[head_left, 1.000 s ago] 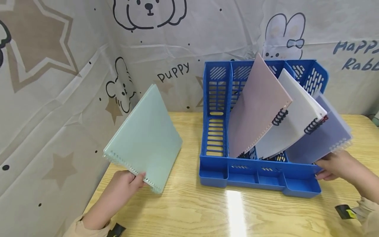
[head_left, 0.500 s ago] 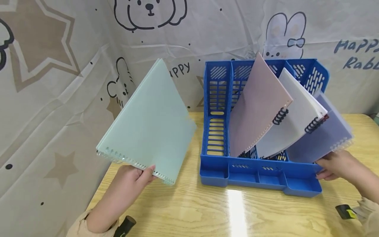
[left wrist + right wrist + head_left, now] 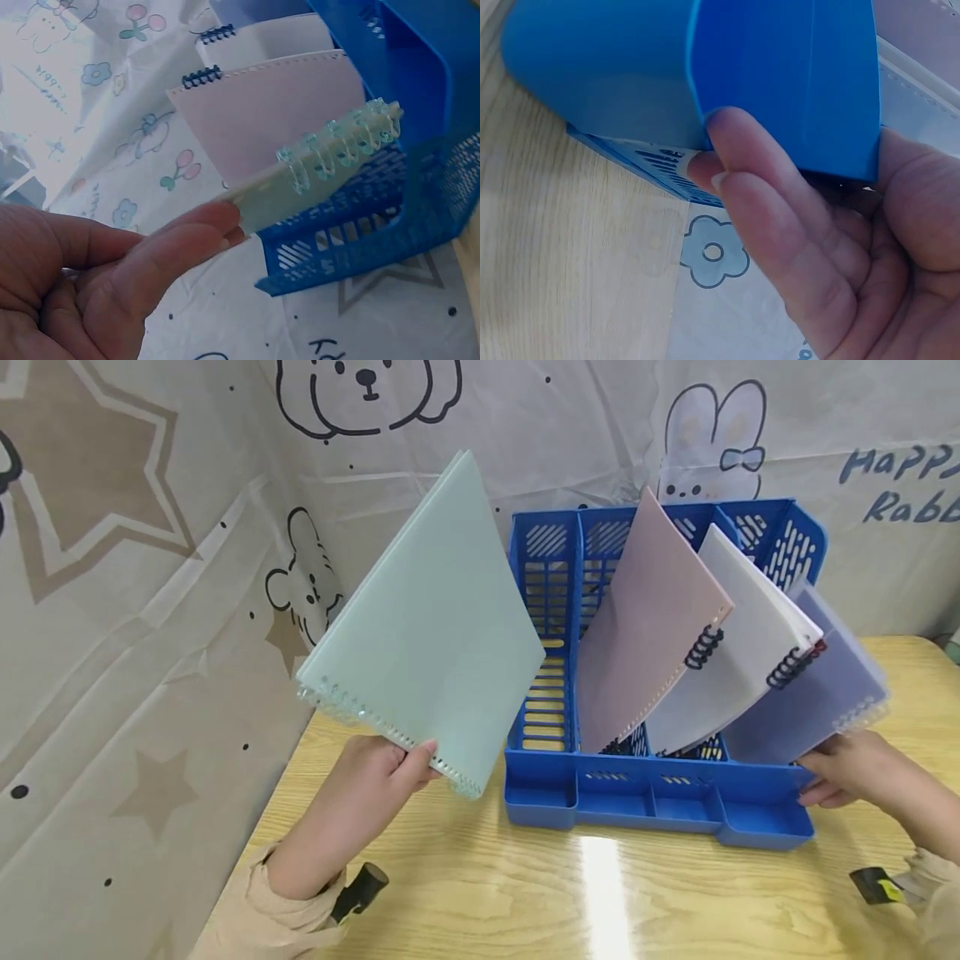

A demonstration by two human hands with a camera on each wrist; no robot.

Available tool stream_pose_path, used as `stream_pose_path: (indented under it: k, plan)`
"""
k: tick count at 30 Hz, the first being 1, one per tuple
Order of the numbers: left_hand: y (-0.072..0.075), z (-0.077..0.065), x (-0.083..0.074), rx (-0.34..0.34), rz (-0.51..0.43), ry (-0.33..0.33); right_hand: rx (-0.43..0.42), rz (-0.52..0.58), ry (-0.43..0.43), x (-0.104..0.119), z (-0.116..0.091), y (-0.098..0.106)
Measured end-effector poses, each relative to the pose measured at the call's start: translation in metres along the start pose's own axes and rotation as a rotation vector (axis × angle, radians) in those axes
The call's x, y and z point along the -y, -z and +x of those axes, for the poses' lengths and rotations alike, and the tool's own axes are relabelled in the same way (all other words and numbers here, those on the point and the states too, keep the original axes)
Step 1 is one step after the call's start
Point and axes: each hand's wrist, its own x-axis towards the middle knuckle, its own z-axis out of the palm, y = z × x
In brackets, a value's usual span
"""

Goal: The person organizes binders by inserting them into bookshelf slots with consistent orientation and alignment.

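My left hand (image 3: 390,781) pinches a pale green spiral notebook (image 3: 435,627) by its bound edge, thumb on the near face. The notebook is raised and tilted, its right corner overlapping the leftmost slot of a blue file rack (image 3: 615,789). In the left wrist view its clear coil (image 3: 341,146) points toward the rack. At the rack's right front corner, my right hand (image 3: 855,768) grips the side wall, its fingers on the outside in the right wrist view. A pink notebook (image 3: 648,635), a white notebook (image 3: 738,643) and a blue-violet notebook (image 3: 810,685) lean in the other slots.
Shallow trays (image 3: 540,793) run along the rack's front. The rack stands on a wooden table (image 3: 480,893), close to a printed cloth (image 3: 480,410) at the back. More of that cloth (image 3: 135,710) hangs along the left side.
My left hand has carried the green notebook up and to the right, from beside the rack to its left slot. My right hand keeps its hold on the rack.
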Motion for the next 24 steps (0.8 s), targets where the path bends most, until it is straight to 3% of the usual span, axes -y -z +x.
stream_pose_path:
  k: [10, 14, 21, 24]
  plan:
    - [-0.004, 0.031, -0.013, -0.016, -0.148, 0.1, -0.028, -0.008, 0.033, 0.005, 0.002, -0.002]
    - [-0.011, 0.046, -0.016, -0.048, -0.117, 0.076, -0.018, -0.007, 0.009, 0.004, 0.001, 0.0]
    - [-0.027, 0.076, -0.024, -0.112, 0.011, -0.024, -0.013, 0.004, -0.015, 0.001, -0.001, 0.001]
    - [-0.034, 0.089, -0.026, -0.097, 0.013, -0.001, -0.015, -0.003, -0.015, 0.001, -0.001, 0.0]
